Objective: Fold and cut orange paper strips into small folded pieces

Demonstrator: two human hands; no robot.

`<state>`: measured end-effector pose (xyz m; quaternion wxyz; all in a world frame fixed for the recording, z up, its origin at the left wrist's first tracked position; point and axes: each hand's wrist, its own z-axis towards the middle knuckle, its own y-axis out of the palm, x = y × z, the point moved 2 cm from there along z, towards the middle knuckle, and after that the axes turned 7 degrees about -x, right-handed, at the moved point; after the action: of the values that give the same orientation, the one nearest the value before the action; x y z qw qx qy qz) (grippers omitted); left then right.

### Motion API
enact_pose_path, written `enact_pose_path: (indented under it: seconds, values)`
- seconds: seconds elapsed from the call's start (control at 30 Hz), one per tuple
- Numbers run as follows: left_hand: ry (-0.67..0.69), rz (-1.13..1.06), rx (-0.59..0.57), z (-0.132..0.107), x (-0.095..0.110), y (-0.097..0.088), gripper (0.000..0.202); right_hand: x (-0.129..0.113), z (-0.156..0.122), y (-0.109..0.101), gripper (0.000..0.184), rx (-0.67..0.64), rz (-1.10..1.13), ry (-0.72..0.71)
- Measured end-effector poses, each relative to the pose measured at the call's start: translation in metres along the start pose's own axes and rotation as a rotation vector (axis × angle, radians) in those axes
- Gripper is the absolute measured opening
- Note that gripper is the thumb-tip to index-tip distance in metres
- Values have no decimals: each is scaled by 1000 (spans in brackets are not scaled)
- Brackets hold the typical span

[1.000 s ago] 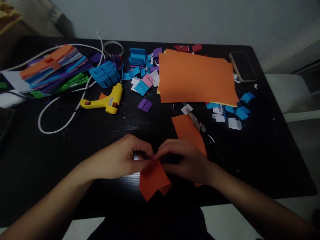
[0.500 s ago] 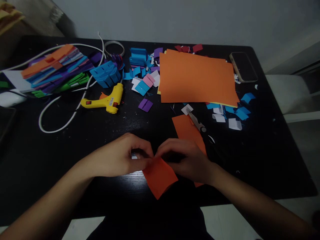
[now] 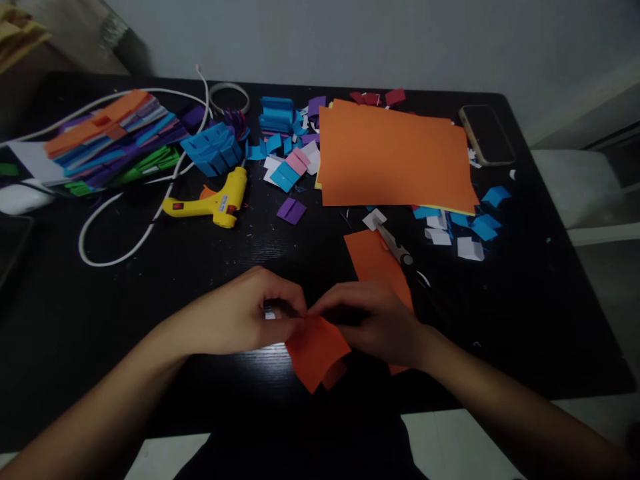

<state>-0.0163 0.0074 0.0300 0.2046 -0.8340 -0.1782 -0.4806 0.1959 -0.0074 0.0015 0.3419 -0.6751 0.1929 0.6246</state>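
My left hand [image 3: 245,313] and my right hand [image 3: 375,320] meet near the front edge of the black table [image 3: 500,300]. Both pinch the top edge of a small folded orange paper piece [image 3: 316,353], which hangs down toward me with a curled lower flap. Just behind my right hand lies an orange paper strip [image 3: 375,260], with scissors [image 3: 397,248] resting across it.
A stack of large orange sheets [image 3: 393,157] lies at the back centre. A yellow glue gun [image 3: 210,202] with a white cable [image 3: 115,233] lies to the left. Folded coloured papers [image 3: 110,137], blue folded pieces [image 3: 213,150] and scraps [image 3: 465,227] are scattered about. A phone [image 3: 486,133] is at the back right.
The orange piece has turned and bent between my fingers; its lower flap is folded under again. My hands have stayed in place.
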Motion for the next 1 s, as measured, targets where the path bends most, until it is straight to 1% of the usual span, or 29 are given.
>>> enact_pose_path:
  seconds: [0.13,0.23,0.47,0.57,0.67,0.8,1.0]
  values:
    - [-16,-40,15,1,-1,2,11,0,-1,0,20,0,-5,-6]
    - [7,-18,9,1,-2,2,13,0,-1,1,18,10,-9,-2]
    - [33,40,-5,-1,-3,-1,20,0,-1,2,22,41,72,60]
    - [38,48,-14,-1,-3,-1,22,1,-1,3,23,37,103,109]
    - [46,56,-19,-1,-2,-1,21,-1,-1,3,22,26,100,120]
    - [59,59,-16,-2,-1,-2,21,-2,0,2,22,31,70,102]
    - [74,71,-18,-1,-3,-1,19,-1,1,2,16,26,4,15]
